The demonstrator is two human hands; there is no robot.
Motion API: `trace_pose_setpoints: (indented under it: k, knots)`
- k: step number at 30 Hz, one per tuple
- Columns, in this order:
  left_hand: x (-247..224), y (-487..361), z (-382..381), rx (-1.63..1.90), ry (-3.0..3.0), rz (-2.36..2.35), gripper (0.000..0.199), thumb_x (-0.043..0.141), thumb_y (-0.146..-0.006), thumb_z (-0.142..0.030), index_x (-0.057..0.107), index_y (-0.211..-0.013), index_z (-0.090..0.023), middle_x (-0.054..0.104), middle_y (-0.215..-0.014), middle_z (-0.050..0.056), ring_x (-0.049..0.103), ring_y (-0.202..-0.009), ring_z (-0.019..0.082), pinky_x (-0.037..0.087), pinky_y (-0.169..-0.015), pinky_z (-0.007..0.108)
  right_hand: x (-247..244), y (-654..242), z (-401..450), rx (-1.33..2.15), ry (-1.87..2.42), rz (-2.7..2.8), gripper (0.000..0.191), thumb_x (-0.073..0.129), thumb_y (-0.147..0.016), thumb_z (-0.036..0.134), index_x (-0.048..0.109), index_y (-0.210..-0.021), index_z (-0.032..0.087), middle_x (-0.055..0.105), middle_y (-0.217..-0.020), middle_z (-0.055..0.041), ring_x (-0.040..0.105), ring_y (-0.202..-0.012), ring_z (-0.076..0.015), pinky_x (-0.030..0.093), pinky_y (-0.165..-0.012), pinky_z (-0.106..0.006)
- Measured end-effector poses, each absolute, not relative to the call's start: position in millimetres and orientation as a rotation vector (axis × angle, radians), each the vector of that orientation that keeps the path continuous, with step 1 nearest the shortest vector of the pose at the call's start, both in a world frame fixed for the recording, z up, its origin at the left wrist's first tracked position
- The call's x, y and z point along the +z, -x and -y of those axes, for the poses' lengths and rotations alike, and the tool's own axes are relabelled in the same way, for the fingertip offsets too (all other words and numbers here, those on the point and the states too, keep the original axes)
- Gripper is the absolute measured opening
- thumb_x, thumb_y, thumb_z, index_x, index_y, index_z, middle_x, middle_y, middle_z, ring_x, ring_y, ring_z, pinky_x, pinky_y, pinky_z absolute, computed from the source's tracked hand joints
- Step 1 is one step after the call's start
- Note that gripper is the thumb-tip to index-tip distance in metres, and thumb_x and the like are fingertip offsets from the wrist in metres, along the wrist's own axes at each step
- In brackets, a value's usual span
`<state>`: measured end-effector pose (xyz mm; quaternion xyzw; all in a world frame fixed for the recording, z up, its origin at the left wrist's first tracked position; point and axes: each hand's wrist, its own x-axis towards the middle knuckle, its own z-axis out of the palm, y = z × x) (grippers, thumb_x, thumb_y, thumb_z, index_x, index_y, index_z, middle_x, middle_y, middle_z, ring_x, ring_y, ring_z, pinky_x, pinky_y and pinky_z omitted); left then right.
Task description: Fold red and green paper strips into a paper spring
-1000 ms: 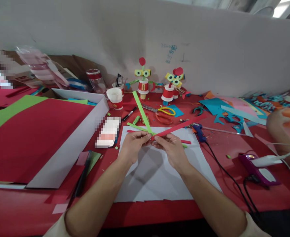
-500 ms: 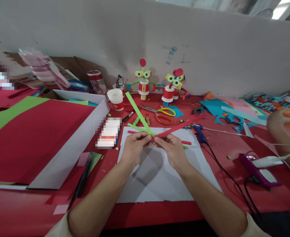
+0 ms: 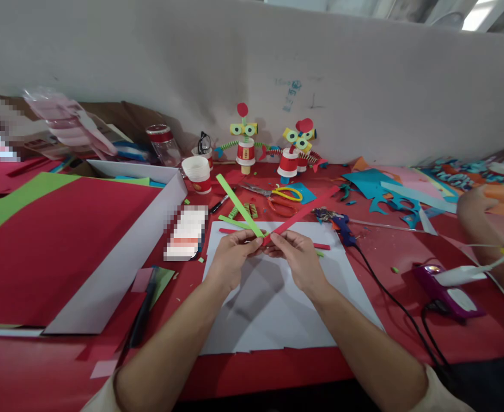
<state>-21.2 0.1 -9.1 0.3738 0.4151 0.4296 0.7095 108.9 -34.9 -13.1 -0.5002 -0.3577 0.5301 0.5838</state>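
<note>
My left hand (image 3: 233, 252) pinches the lower end of a green paper strip (image 3: 239, 205), which slants up to the left. In my right hand (image 3: 292, 252) the fingers are closed on a red paper strip (image 3: 307, 213) that slants up to the right. The two strips meet at their lower ends between my fingertips, just above a white paper sheet (image 3: 273, 320). How the ends are joined is hidden by my fingers. Behind my hands, more red and green strips lie on the sheet, and small folded green paper springs (image 3: 247, 210) lie just past it.
Scissors (image 3: 286, 194) and a blue glue gun (image 3: 342, 226) lie beyond the sheet. Cup figures (image 3: 245, 151) stand at the wall beside stacked paper cups (image 3: 197, 174). A box with coloured paper (image 3: 166, 197) is at left, a purple power socket (image 3: 449, 292) at right. Another person's hand (image 3: 471, 206) reaches in.
The red strip's far end has come nearer and swung up a little, and the green strip's top sits slightly lower. Both hands keep their pinch. The view has shifted slightly.
</note>
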Motion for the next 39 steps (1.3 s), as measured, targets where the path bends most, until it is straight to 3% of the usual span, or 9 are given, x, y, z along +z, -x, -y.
trace_pose_setpoints:
  k: [7, 13, 22, 30, 39]
  knots:
    - [-14.3, 17.1, 0.9, 1.008, -0.818, -0.875, 0.019, 0.078, -0.056, -0.023, 0.07, -0.069, -0.013, 0.065, -0.066, 0.002, 0.057, -0.061, 0.011, 0.044, -0.067, 0.026, -13.9, -109.4, 33.9, 1.23, 1.169, 0.857, 0.022, 0.07, -0.072, 0.038, 0.063, -0.067, 0.017, 0.065, -0.06, 0.001, 0.06, -0.057, -0.0121, 0.05, -0.063, -0.027]
    - [-17.3, 9.5, 5.9, 1.137, -0.721, -0.863, 0.018, 0.079, -0.056, -0.024, 0.066, -0.066, -0.015, 0.063, -0.064, -0.001, 0.057, -0.062, 0.011, 0.045, -0.069, 0.028, -16.7, -107.0, 34.3, 1.131, 1.17, 0.932, 0.018, 0.071, -0.068, 0.031, 0.067, -0.08, 0.018, 0.066, -0.074, -0.0001, 0.058, -0.066, -0.0123, 0.048, -0.066, -0.026]
    - [-14.1, 11.1, 7.6, 0.982, -0.764, -0.957, 0.021, 0.081, -0.055, -0.029, 0.07, -0.063, -0.013, 0.064, -0.06, 0.003, 0.058, -0.063, 0.013, 0.043, -0.068, 0.028, -9.2, -111.6, 35.2, 1.049, 1.313, 0.959, 0.011, 0.067, -0.067, 0.028, 0.068, -0.071, 0.017, 0.065, -0.066, -0.0001, 0.054, -0.059, -0.0123, 0.045, -0.061, -0.026]
    - [-13.4, 12.9, 7.0, 1.064, -0.586, -0.87, 0.021, 0.084, -0.048, -0.022, 0.066, -0.057, -0.015, 0.062, -0.061, -0.001, 0.056, -0.065, 0.01, 0.044, -0.07, 0.024, -11.5, -103.9, 39.2, 1.024, 1.137, 1.095, 0.026, 0.071, -0.069, 0.028, 0.065, -0.093, 0.02, 0.066, -0.085, -0.0018, 0.06, -0.076, -0.015, 0.049, -0.072, -0.028]
    - [-13.8, 10.7, 8.8, 1.038, -0.608, -0.777, 0.015, 0.08, -0.055, -0.018, 0.069, -0.064, -0.015, 0.064, -0.064, -0.001, 0.055, -0.061, 0.008, 0.044, -0.065, 0.024, -9.7, -104.6, 39.1, 1.103, 1.116, 0.971, 0.012, 0.067, -0.073, 0.028, 0.071, -0.079, 0.019, 0.064, -0.066, 0.0009, 0.056, -0.062, -0.0121, 0.049, -0.064, -0.026]
